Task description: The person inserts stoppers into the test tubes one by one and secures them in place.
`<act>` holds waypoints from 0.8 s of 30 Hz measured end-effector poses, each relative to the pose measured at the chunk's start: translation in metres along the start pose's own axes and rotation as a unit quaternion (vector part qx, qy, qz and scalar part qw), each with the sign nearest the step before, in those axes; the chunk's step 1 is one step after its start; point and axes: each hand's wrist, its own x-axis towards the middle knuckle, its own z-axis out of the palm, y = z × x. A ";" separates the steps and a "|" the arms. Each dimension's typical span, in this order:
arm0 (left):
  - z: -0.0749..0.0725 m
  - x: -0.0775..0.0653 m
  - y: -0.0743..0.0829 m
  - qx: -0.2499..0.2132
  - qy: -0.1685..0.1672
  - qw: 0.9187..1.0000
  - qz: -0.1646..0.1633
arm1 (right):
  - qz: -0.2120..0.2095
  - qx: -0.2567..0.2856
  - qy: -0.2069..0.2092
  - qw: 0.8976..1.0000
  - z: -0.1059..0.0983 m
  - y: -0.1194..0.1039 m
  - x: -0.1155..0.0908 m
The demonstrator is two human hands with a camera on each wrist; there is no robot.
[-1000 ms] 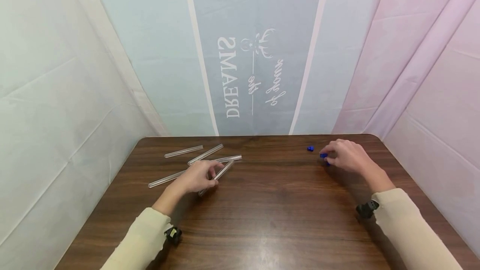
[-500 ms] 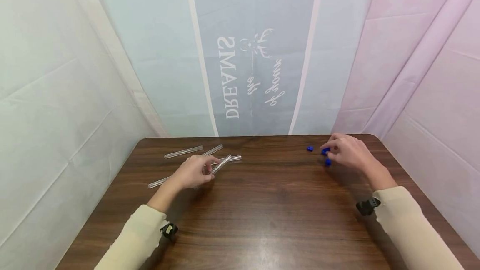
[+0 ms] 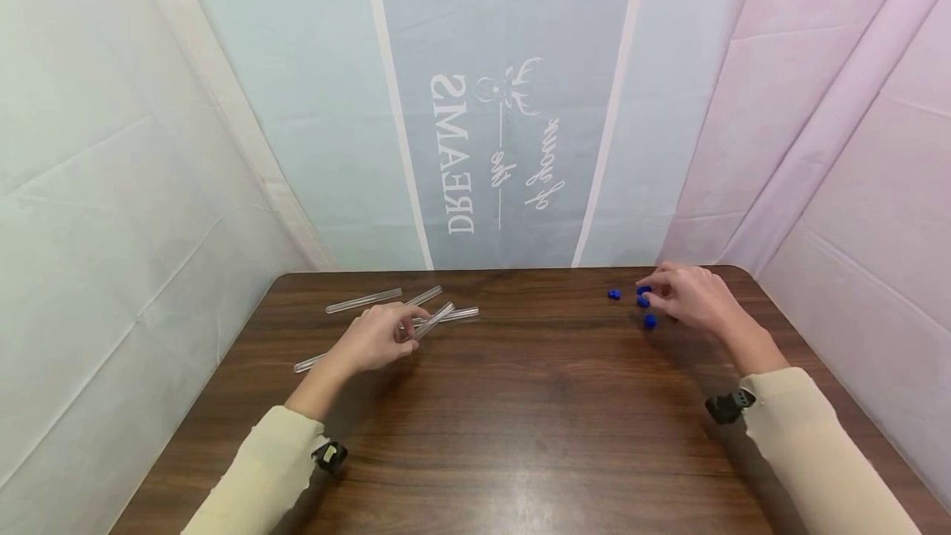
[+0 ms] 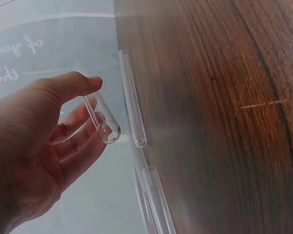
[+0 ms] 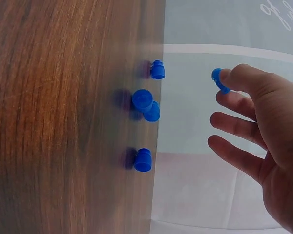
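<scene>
My left hand [image 3: 375, 337] pinches a clear test tube [image 4: 106, 119] between thumb and fingers. Its rounded end points toward the left wrist camera, and it is raised off the table. Below it lie other clear test tubes [image 3: 364, 301], some crossing each other and partly hidden by the hand. On the right, my right hand [image 3: 694, 300] pinches a small blue stopper [image 5: 219, 80] between thumb and index finger, the other fingers spread. Several more blue stoppers [image 5: 142, 160] stand or lie on the table under that hand, two of them touching in the right wrist view.
The brown wood-grain table [image 3: 535, 403] ends at a far edge just behind the tubes and stoppers. Fabric walls surround it, and the back cloth [image 3: 513, 7] carries mirrored lettering. Dark cameras are strapped at both wrists.
The left hand has lifted its test tube off the table and drawn slightly left. The right hand has risen a little with one stopper, leaving others exposed below.
</scene>
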 end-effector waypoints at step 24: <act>-0.011 -0.002 -0.004 0.039 0.060 0.997 0.034 | -0.012 0.006 0.063 0.998 -0.021 -0.008 0.005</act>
